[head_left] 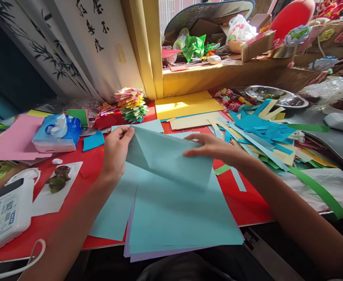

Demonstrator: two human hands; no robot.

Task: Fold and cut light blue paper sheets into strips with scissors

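Between my hands a sheet of light blue paper (171, 160) is held up, tilted, with a fold line slanting across its left part. My left hand (117, 150) is closed, pinching the sheet's upper left corner between thumb and fingers. Near the upper right of the sheet is my right hand (208, 147), its fingers stretched out and apart against the paper; whether they touch its back is hidden. Beneath lies a stack of larger light blue sheets (183, 218) with lilac edges showing under it. Another light blue sheet (113, 214) lies to the left.
Blue and cream paper strips (262, 128) pile up at right, before a metal bowl (277, 96). At the back stand folded paper pieces (132, 104) beside yellow card (189, 105). A tissue pack (57, 132), a white device (7, 214) and its cable occupy the left.
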